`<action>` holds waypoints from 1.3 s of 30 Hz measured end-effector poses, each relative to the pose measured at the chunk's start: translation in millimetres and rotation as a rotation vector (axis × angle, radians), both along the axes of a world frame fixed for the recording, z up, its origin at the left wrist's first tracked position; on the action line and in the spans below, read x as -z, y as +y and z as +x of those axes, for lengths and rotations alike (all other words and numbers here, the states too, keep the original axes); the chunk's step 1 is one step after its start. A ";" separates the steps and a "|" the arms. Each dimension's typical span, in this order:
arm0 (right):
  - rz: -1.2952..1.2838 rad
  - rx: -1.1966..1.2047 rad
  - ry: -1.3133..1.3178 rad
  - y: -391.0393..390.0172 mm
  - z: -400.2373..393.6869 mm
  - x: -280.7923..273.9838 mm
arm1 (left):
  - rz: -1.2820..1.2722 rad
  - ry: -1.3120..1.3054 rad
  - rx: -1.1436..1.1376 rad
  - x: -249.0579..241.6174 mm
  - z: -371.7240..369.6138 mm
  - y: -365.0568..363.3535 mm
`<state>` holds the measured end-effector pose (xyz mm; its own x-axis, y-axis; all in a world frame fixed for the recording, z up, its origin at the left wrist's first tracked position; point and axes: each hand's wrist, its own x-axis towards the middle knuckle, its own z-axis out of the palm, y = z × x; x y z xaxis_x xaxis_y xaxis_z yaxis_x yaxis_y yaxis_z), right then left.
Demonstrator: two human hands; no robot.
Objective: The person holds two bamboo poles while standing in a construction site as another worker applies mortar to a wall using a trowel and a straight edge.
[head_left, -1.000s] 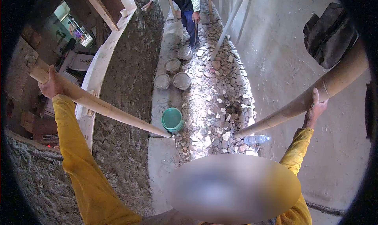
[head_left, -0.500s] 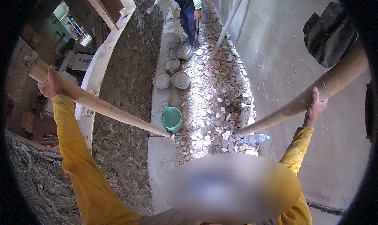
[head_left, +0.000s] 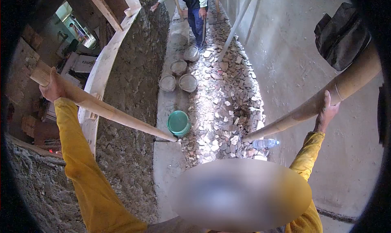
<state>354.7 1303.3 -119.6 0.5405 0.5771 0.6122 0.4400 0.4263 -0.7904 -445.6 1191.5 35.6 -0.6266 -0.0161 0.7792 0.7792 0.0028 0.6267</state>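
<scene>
My left hand (head_left: 53, 86) is wrapped round a bamboo pole (head_left: 110, 110) near its upper end at the left. That pole slants down to the edge of the rubble, beside a green bucket (head_left: 178, 123). At the right, my right hand (head_left: 326, 111) rests against a thicker bamboo pole (head_left: 297, 110), its thumb up along the near side and its other fingers partly hidden. The lower end of this pole meets the rubble by a clear plastic bottle (head_left: 265, 143).
Several filled buckets (head_left: 187, 82) stand on the concrete strip (head_left: 167, 163) beside the rubble (head_left: 220, 94). A person (head_left: 197, 13) stands beyond them, holding a stick. A grey post (head_left: 237, 25) leans at the right, and a dark bag (head_left: 342, 37) hangs on the wall.
The person beyond the buckets has shifted slightly, with the outstretched hand a little lower and to the left. My hands and both poles look nearly unmoved.
</scene>
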 end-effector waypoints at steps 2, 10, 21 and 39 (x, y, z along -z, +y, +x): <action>0.003 -0.017 0.012 0.0 0.3 0.0 | -0.086 0.053 -0.187 -1.4 1.7 -1.1; -0.009 0.033 -0.041 1.0 2.3 1.2 | -0.040 0.051 -0.086 -0.1 5.8 0.5; -0.005 0.020 -0.008 -0.8 -1.3 -0.3 | -0.046 0.031 -0.093 -3.1 17.8 -1.3; -0.013 0.025 -0.006 -1.8 -2.6 -1.3 | 0.047 0.015 0.019 0.7 3.5 1.8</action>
